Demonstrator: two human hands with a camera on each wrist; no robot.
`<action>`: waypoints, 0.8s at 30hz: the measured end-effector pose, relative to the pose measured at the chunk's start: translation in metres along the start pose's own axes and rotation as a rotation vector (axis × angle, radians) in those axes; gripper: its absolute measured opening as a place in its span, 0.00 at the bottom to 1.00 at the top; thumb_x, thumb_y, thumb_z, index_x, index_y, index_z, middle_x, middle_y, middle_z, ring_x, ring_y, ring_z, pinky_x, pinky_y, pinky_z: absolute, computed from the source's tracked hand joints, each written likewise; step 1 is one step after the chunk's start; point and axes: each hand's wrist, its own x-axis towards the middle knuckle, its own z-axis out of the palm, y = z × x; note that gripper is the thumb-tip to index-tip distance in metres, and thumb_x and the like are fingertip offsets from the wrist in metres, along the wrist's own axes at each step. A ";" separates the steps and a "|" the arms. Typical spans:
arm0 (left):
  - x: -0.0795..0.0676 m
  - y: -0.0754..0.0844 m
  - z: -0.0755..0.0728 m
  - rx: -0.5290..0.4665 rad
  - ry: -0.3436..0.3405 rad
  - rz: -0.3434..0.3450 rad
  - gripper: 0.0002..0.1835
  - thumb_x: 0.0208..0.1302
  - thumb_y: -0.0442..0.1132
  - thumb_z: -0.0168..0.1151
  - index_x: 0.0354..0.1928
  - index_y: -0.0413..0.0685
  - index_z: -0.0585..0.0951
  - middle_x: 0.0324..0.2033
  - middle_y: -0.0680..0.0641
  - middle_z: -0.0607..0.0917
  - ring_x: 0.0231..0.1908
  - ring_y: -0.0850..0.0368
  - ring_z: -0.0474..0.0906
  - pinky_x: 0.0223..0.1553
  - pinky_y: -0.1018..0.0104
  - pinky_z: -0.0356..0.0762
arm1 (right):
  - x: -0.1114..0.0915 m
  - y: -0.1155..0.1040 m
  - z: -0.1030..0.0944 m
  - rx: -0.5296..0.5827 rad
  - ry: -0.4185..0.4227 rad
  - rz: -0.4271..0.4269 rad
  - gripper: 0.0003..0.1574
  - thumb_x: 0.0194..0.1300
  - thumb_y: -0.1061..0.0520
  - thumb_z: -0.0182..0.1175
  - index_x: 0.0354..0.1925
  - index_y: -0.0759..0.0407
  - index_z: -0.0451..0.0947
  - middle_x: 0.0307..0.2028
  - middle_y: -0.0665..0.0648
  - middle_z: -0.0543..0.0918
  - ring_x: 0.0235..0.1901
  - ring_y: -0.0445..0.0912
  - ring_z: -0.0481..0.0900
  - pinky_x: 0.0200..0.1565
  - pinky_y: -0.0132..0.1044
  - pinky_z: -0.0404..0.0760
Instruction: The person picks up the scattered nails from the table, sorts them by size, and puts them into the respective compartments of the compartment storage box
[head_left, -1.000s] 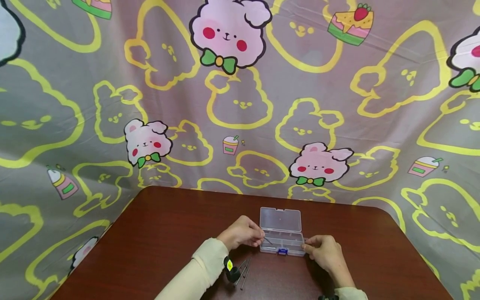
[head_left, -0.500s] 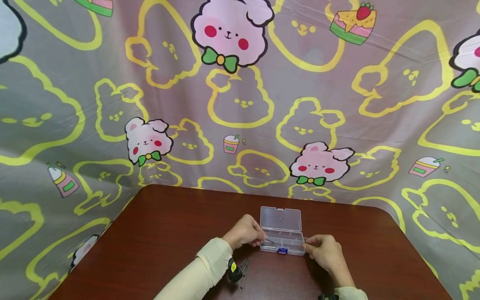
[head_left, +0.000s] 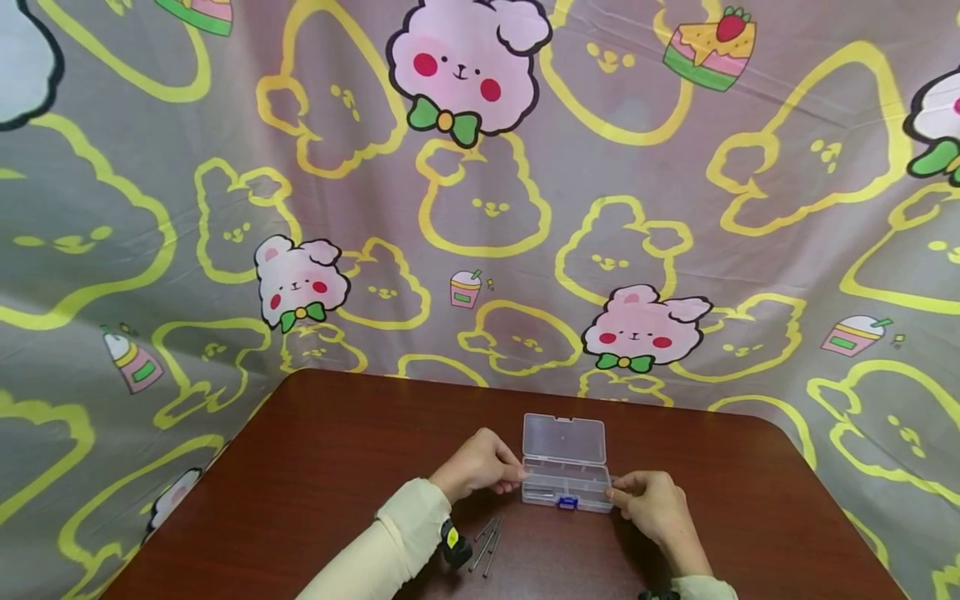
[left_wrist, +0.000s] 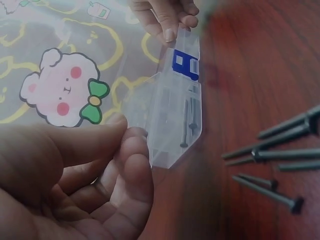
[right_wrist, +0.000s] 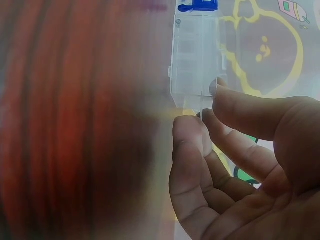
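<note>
A clear plastic compartment box [head_left: 567, 485] stands on the table with its lid [head_left: 564, 439] raised at the back and a blue latch [head_left: 567, 503] in front. My left hand [head_left: 483, 463] is at the box's left end, fingers curled and thumb against the index finger, with no nail showing between them. Two nails [left_wrist: 185, 125] lie in the front left compartment. At the other end, my right hand [head_left: 651, 504] pinches the box wall [right_wrist: 185, 82] between thumb and fingers. Several loose nails [head_left: 489, 546] lie on the table near my left wrist.
The dark red-brown wooden table [head_left: 360, 442] has rounded far corners. Behind and beside it hangs a grey curtain [head_left: 480, 275] printed with cartoon bunnies. A black wrist camera [head_left: 454, 546] sits on my left cuff, close to the loose nails.
My left hand earlier held a nail with its end over the front left compartment. It has let that nail go into the box and drawn slightly left. My right hand stays on the box.
</note>
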 end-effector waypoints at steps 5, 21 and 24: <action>-0.009 -0.003 -0.007 0.047 0.010 -0.004 0.06 0.58 0.28 0.73 0.24 0.36 0.88 0.17 0.47 0.84 0.18 0.58 0.79 0.23 0.60 0.83 | 0.001 0.001 -0.001 -0.003 -0.002 -0.001 0.07 0.58 0.56 0.74 0.33 0.59 0.88 0.20 0.50 0.83 0.21 0.43 0.79 0.26 0.39 0.72; -0.046 -0.024 -0.021 0.028 -0.035 -0.039 0.05 0.57 0.27 0.72 0.25 0.37 0.89 0.18 0.46 0.85 0.19 0.57 0.80 0.22 0.61 0.82 | 0.000 0.000 0.000 0.008 -0.016 0.009 0.07 0.59 0.57 0.73 0.34 0.60 0.88 0.24 0.50 0.85 0.22 0.44 0.81 0.26 0.39 0.75; -0.053 -0.026 -0.022 0.037 -0.041 -0.037 0.05 0.57 0.26 0.73 0.24 0.38 0.88 0.18 0.45 0.84 0.19 0.56 0.79 0.22 0.60 0.82 | 0.000 0.000 0.000 0.010 -0.013 0.007 0.07 0.59 0.57 0.73 0.34 0.60 0.87 0.24 0.51 0.85 0.22 0.44 0.80 0.25 0.39 0.74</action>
